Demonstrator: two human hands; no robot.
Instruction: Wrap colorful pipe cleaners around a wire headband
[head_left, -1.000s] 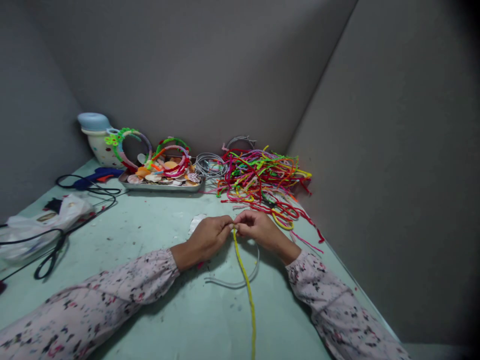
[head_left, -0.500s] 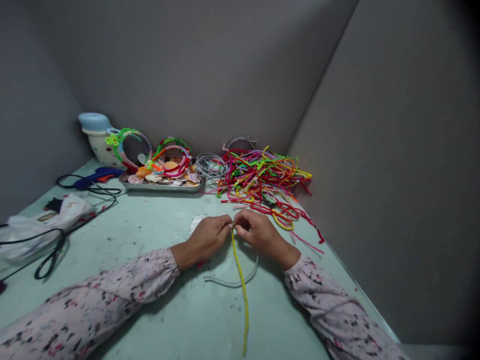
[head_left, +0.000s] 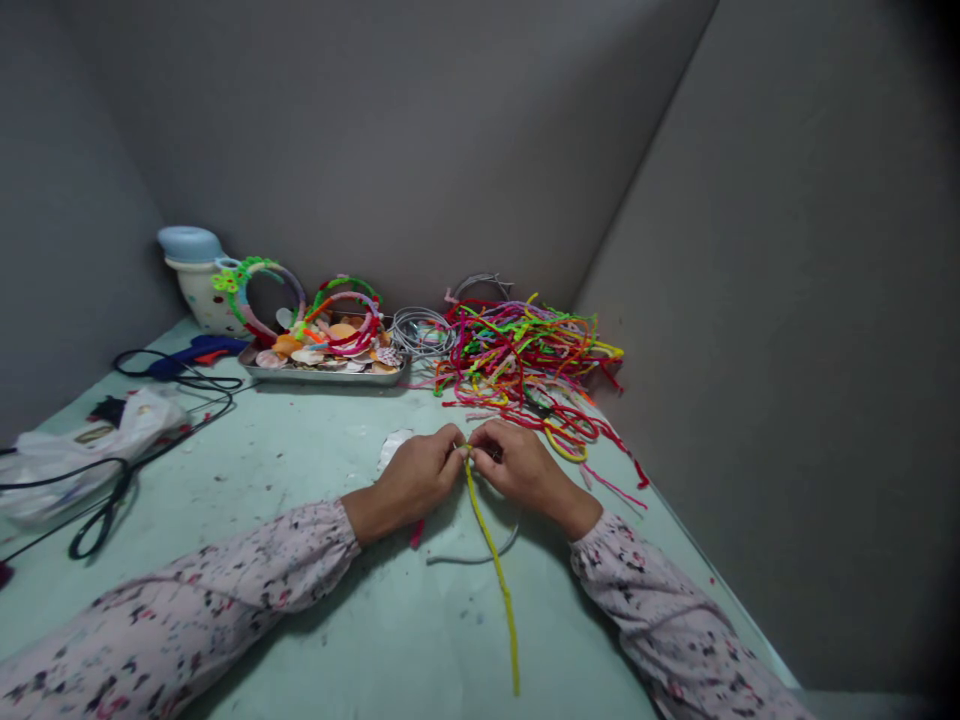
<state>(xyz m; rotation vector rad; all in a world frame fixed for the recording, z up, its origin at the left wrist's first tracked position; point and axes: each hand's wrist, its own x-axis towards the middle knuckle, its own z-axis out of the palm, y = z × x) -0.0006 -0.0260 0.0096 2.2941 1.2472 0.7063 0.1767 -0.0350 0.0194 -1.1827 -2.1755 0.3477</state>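
Note:
My left hand point(head_left: 421, 470) and my right hand point(head_left: 519, 465) meet at the middle of the table, fingertips almost touching, both closed in a pinch. Between them they hold the upper end of a yellow fuzzy stem point(head_left: 496, 565), which hangs down toward the near edge. A curved grey wire point(head_left: 466, 560) passes beneath the stem; its right end rises toward my right hand. A pink piece point(head_left: 417, 534) shows under my left hand. The small contact point at the fingertips is partly hidden.
Behind the hands, a metal tray point(head_left: 322, 376) holds shells and decorated rings. Coiled wire point(head_left: 424, 332) and a heap of colourful stems point(head_left: 525, 345) lie right of it. Leftward are a cup point(head_left: 202, 290), a blue tool point(head_left: 187, 355), black cable point(head_left: 112, 500) and a plastic bag point(head_left: 45, 465).
The yellow stem's lower end has swung to the right. The grey wire's left end has shifted right, and more of the pink piece shows below my left hand.

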